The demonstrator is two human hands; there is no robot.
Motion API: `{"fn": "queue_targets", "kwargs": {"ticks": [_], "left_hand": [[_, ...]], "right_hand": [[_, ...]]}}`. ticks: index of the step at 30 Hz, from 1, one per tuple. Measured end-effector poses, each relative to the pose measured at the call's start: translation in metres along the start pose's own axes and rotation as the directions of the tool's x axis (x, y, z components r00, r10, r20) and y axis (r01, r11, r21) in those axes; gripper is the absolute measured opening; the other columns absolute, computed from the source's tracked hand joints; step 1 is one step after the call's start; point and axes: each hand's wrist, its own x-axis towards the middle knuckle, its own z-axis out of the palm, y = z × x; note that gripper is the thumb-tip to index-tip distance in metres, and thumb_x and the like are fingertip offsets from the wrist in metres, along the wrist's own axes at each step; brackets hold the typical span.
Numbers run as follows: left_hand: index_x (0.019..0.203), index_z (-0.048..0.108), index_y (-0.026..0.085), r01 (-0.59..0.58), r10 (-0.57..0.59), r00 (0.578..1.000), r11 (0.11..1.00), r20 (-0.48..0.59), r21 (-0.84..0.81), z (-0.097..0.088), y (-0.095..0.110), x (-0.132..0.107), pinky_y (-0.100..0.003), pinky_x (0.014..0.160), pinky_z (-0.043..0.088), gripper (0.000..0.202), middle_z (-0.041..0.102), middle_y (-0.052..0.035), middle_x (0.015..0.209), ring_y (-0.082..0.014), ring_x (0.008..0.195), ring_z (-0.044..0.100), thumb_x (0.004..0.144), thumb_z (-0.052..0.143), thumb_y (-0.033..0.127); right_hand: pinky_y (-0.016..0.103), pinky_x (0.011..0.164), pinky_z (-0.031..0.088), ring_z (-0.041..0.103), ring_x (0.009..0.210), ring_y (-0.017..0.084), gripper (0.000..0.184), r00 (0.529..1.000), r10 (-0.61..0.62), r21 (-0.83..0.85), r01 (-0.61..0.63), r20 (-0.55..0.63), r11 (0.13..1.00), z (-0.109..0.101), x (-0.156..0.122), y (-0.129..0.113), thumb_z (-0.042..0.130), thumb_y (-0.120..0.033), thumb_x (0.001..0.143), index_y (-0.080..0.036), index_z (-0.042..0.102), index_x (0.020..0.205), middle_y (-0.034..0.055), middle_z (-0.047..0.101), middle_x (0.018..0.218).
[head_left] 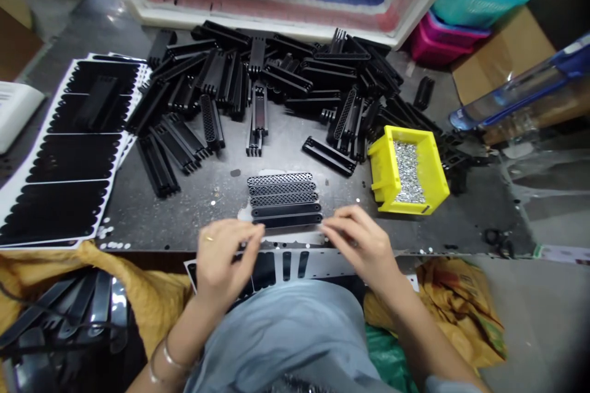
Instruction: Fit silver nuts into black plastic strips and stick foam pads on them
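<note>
- Black perforated strips [283,199] lie edge to edge, ends aligned, on the table [286,156].
- Left hand [225,261] and right hand [357,245] flank the nearest strip [286,220], wrists angled inward, fingers [334,221] curled at its ends; grip cannot be told.
- Yellow bin [382,166] of silver parts [408,172] stands beyond the right hand.

We see black strips [286,209], the upper ones patterned with a mesh of tiny holes, on a grey bench [193,209]. A yellow bin [386,163] holds silver pieces [407,172]. Behind it sit a pink basket [436,43] and a teal one [479,3]. A white sheet [69,153] carries black scalloped shapes, beside a mustard sack [152,301]
</note>
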Motion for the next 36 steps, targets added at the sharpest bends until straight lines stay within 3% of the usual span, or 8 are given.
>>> {"fn": "queue_targets", "kwargs": {"ticks": [5, 9, 13, 21, 24, 28, 32, 36], "left_hand": [[0.132, 0.061, 0.016, -0.106, 0.116, 0.945, 0.993, 0.305, -0.050, 0.019, 0.037, -0.021, -0.037, 0.097, 0.044, 0.030, 0.075, -0.0081, 0.110, -0.0227, 0.106, 0.066, 0.102, 0.059, 0.020], [0.115, 0.067, 0.022, -0.102, 0.095, 0.890, 0.995, 0.445, -0.009, 0.023, 0.038, -0.018, -0.039, 0.093, 0.038, 0.015, 0.074, -0.0031, 0.101, -0.0227, 0.098, 0.063, 0.105, 0.056, 0.026], [0.104, 0.066, 0.023, -0.064, 0.078, 0.874, 0.997, 0.480, -0.044, 0.023, 0.037, -0.017, -0.039, 0.091, 0.035, 0.018, 0.072, -0.0018, 0.096, -0.0212, 0.093, 0.061, 0.106, 0.049, 0.019], [0.090, 0.060, 0.021, 0.113, -0.110, 0.913, 0.993, 0.394, 0.015, 0.025, 0.054, -0.003, -0.039, 0.089, 0.032, 0.022, 0.069, -0.0007, 0.087, -0.0198, 0.084, 0.058, 0.107, 0.046, 0.023], [0.092, 0.061, 0.020, 0.043, -0.068, 0.953, 0.995, 0.297, 0.089, 0.030, 0.050, -0.005, -0.037, 0.084, 0.032, 0.021, 0.069, -0.0009, 0.084, -0.0190, 0.078, 0.057, 0.107, 0.046, 0.022], [0.097, 0.067, 0.021, -0.093, 0.059, 0.976, 0.983, 0.211, 0.155, 0.038, 0.042, -0.015, -0.036, 0.078, 0.032, 0.019, 0.071, 0.0005, 0.079, -0.0167, 0.070, 0.057, 0.107, 0.051, 0.022], [0.102, 0.070, 0.025, -0.019, 0.002, 0.989, 0.994, 0.148, 0.108, 0.027, 0.031, -0.009, -0.038, 0.086, 0.033, 0.012, 0.077, -0.0001, 0.093, -0.0175, 0.085, 0.066, 0.104, 0.059, 0.029], [0.097, 0.070, 0.026, 0.267, -0.273, 0.962, 0.955, 0.028, 0.128, -0.001, 0.000, 0.013, -0.043, 0.098, 0.033, 0.013, 0.079, 0.0008, 0.095, -0.0202, 0.093, 0.068, 0.103, 0.058, 0.028]], "right_hand": [[0.033, 0.081, 0.062, 0.073, 0.092, 0.018, 0.027, 0.992, -0.045, 0.106, 0.032, 0.118, 0.994, -0.002, -0.036, -0.008, 0.056, -0.013, 0.103, -0.023, 0.069, 0.124, 0.0062, 0.076, 0.106], [0.033, 0.084, 0.061, 0.073, 0.096, 0.018, 0.025, 0.995, -0.003, 0.102, -0.007, 0.099, 0.995, -0.005, -0.041, -0.008, 0.058, -0.015, 0.102, -0.023, 0.069, 0.123, 0.0068, 0.076, 0.109], [0.031, 0.072, 0.054, 0.074, 0.090, 0.018, 0.026, 0.984, -0.123, -0.082, 0.134, 0.127, 0.988, -0.006, -0.044, -0.010, 0.052, -0.012, 0.104, -0.020, 0.070, 0.120, 0.0073, 0.077, 0.106], [0.035, 0.073, 0.051, 0.068, 0.085, 0.020, 0.029, 0.970, -0.227, -0.169, 0.211, -0.085, 0.963, 0.007, -0.040, -0.020, 0.063, -0.012, 0.098, -0.022, 0.071, 0.123, 0.0116, 0.072, 0.109], [0.038, 0.081, 0.058, 0.070, 0.098, 0.023, 0.017, 0.994, -0.100, 0.207, 0.091, 0.033, 0.974, 0.000, -0.047, -0.015, 0.063, -0.015, 0.098, -0.026, 0.071, 0.107, 0.0085, 0.069, 0.111], [0.033, 0.064, 0.062, 0.069, 0.073, 0.016, 0.007, 0.965, 0.253, 0.649, -0.240, 0.075, 0.722, -0.021, -0.034, -0.008, 0.061, -0.025, 0.100, -0.028, 0.062, 0.107, 0.0056, 0.061, 0.110], [0.033, 0.074, 0.060, 0.067, 0.090, 0.019, 0.030, 0.991, 0.127, 0.287, -0.111, -0.037, 0.952, -0.006, 0.015, -0.016, 0.066, -0.020, 0.097, -0.030, 0.068, 0.125, 0.0076, 0.061, 0.110], [0.039, 0.088, 0.055, 0.068, 0.101, 0.021, 0.034, 0.975, -0.203, 0.039, 0.200, 0.091, 0.979, 0.038, 0.063, -0.021, 0.058, -0.020, 0.103, -0.024, 0.065, 0.137, 0.0096, 0.073, 0.114]]}}
